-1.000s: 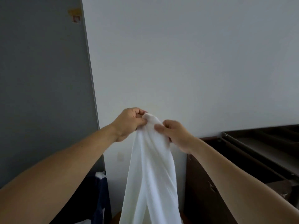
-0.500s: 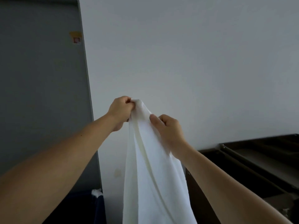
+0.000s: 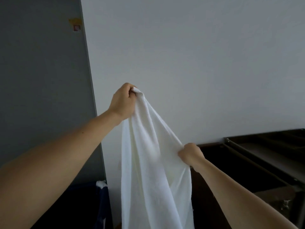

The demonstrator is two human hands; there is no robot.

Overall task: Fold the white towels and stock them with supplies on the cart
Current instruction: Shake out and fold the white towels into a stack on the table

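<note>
Left hand (image 3: 123, 100) grips the white towel (image 3: 153, 162) corner, raised. Right hand (image 3: 189, 153) has slid down the edge from beside it, now gripping lower; the towel hangs spread between them.

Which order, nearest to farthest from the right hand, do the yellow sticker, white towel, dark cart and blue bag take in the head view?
1. white towel: gripped in the right hand itself.
2. dark cart: just to its right.
3. blue bag: lower left, past the towel.
4. yellow sticker: far upper left, on the grey door.
</note>
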